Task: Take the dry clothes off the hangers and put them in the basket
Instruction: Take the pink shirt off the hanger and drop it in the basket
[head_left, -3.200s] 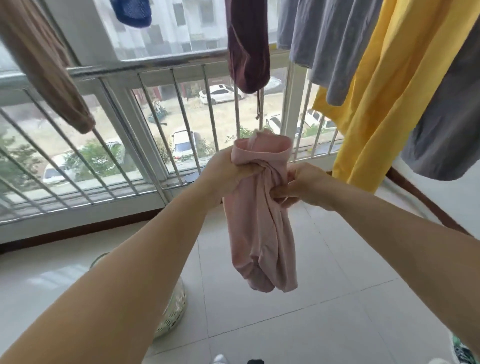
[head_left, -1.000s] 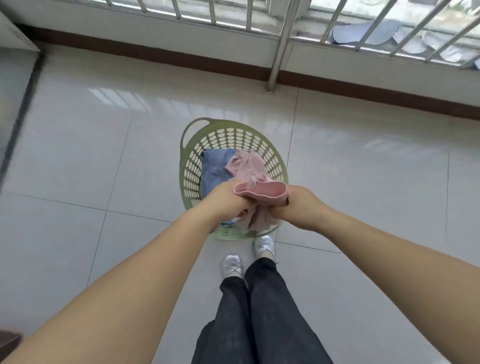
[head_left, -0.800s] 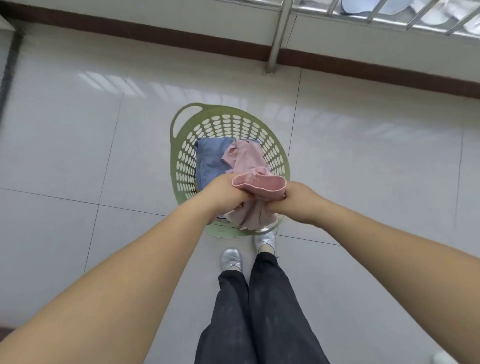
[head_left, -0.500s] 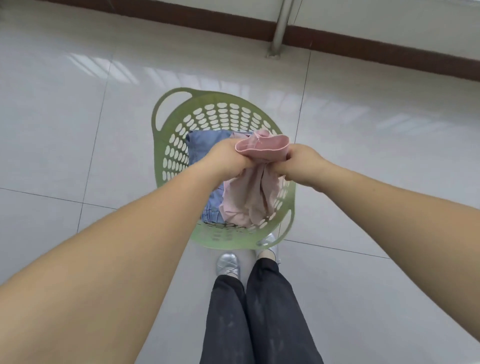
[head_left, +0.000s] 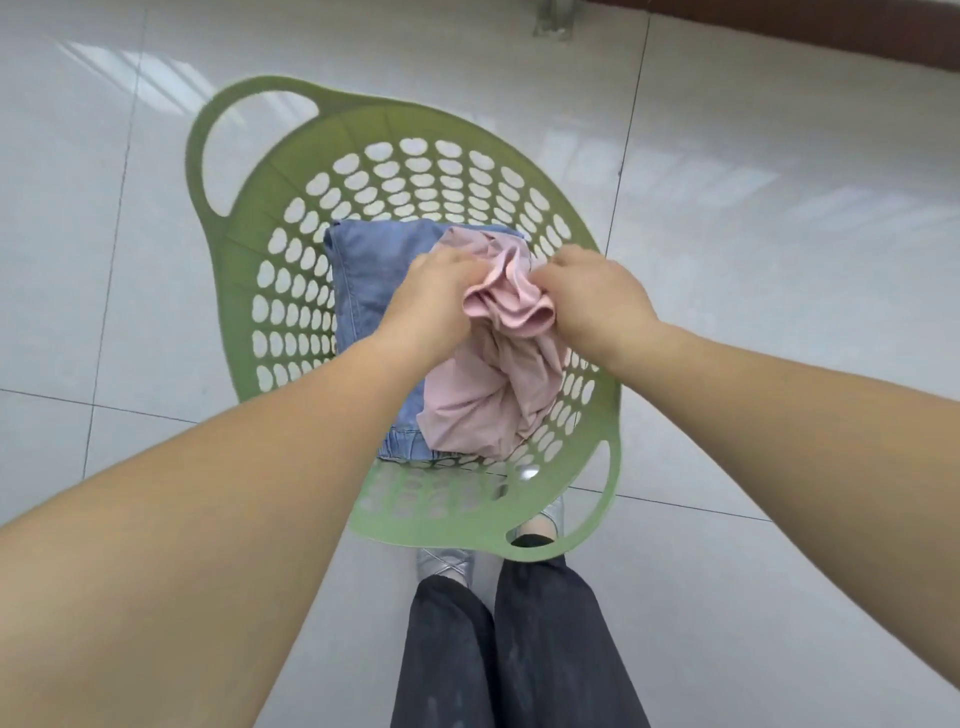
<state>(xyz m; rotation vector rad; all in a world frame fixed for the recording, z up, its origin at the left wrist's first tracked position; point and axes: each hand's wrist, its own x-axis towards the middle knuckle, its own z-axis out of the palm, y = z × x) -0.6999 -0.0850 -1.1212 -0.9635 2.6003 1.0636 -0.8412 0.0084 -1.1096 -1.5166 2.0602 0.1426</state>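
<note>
the person bends over a green basket (head_left: 244, 270) that sits on the white tile floor (head_left: 779, 208). both hands hold 1 pink garment (head_left: 498, 374) by its bunched top edge. the left hand (head_left: 436, 296) grips the left side of that bunch, and the right hand (head_left: 592, 296) grips the right side. the fingers of both hands curl round the pink cloth, but the tips are tucked into the folds, so i cannot tell just how they pinch it. the rest of the pink garment hangs down inside the basket and lies on a blue denim piece (head_left: 374, 265) that is already in there. the pink cloth leans toward the right wall of the basket. i think this is the putting-in step: the pink garment is nearly all the way down, but it is not let go yet. next, both hands need to open so the top edge drops onto the pile. then they need to lift out of the basket and go up for another piece to take off a hanger. the cloth is soft and floppy, so it should just fall and stay. below the basket you can see 2 dark trouser legs (head_left: 509, 649) and silver shoes (head_left: 447, 564).
</note>
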